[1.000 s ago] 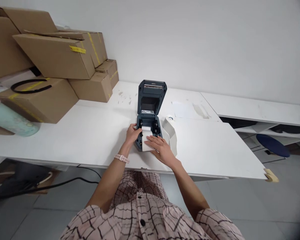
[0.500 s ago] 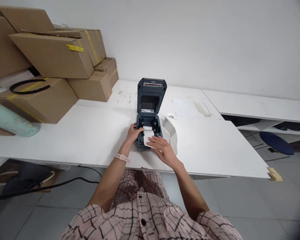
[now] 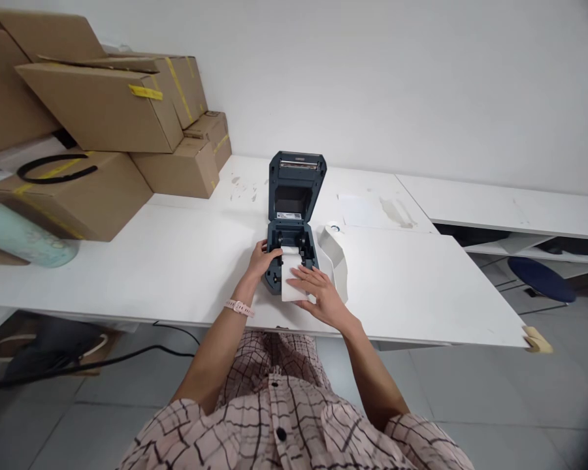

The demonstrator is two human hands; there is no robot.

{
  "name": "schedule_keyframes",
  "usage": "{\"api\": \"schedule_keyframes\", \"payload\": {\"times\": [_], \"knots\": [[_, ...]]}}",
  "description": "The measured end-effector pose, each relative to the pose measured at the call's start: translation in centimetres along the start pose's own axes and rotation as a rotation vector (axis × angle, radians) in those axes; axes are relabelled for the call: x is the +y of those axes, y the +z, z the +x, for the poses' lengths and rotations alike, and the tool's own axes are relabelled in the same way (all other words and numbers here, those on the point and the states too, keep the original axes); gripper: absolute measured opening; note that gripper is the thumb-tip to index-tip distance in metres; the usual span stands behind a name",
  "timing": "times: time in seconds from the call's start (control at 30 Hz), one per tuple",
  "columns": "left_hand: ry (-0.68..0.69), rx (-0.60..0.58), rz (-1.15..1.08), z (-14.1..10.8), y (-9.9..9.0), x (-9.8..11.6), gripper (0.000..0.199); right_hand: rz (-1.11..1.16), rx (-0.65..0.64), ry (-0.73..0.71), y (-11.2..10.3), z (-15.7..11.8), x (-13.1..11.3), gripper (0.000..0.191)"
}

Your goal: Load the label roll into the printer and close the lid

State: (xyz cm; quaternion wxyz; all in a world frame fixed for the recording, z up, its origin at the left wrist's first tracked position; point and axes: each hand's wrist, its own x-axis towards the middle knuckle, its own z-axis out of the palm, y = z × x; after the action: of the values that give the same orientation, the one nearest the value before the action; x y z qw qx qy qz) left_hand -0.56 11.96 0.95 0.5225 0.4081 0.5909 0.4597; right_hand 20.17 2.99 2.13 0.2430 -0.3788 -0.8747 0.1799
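Observation:
A dark label printer [image 3: 298, 225] stands on the white table with its lid [image 3: 297, 186] raised. Gripping the printer's left wall is my left hand [image 3: 261, 260], its thumb over the inner edge beside the paper and its fingers outside. A white label strip [image 3: 290, 287] runs from inside the printer out over its front edge. My right hand [image 3: 319, 292] holds this strip, fingers stretched across the top and thumb at the lower edge; what lies under the strip is hidden. Right of the printer lies a curled white backing strip [image 3: 337, 258] with a small roll end [image 3: 333, 227].
Cardboard boxes [image 3: 98, 111] are stacked at the back left, a black headband [image 3: 56, 168] on one. A mint bottle [image 3: 24, 232] lies at the left. A paper sheet [image 3: 357, 211] is behind the printer. A blue stool [image 3: 541, 277] stands at the right.
The label strip now reaches farther out over the printer's front edge, towards me. My right hand has shifted slightly with it. My left hand and the printer stay put.

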Motion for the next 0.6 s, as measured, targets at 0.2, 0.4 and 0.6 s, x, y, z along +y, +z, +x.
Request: {"api": "schedule_keyframes", "payload": {"times": [0.2,0.4,0.6], "knots": [[0.006,0.043,0.1,-0.6,-0.4,-0.3,0.079,0.164,-0.243,-0.072,-5.9,0.7,-0.7,0.078],[0.111,0.064,0.234,-6.2,0.1,-1.0,0.104,0.253,0.406,0.038,-12.3,11.0,2.7,0.073],[0.127,0.025,0.248,-10.4,0.4,-1.9,0.112,0.341,0.411,0.094,-13.3,21.6,8.4,0.087]]}}
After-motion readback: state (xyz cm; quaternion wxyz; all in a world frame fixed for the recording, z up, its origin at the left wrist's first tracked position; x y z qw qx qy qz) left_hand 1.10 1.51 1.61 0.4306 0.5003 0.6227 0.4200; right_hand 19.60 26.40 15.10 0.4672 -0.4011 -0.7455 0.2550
